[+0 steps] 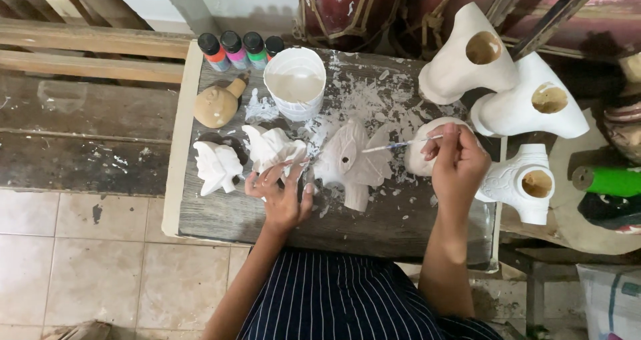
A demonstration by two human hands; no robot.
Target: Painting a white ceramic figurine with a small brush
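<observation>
My left hand (pixel 282 194) grips the lower part of a small white carved figure (pixel 270 148) standing on a paint-splashed wooden board (pixel 220 216). My right hand (pixel 457 163) holds a thin paintbrush (pixel 397 146) whose tip points left over a larger white carved figure (pixel 350 161) lying in the middle of the board. Another small white figure (pixel 216 166) stands to the left. A white tub of white paint (pixel 295 83) sits at the back of the board.
Several small paint bottles (pixel 235 50) with coloured contents line the back left edge beside a tan unpainted carving (pixel 218 104). Three large white hollow carvings (pixel 534 103) crowd the right side. A green roll (pixel 609 180) lies far right. Tiled floor is at lower left.
</observation>
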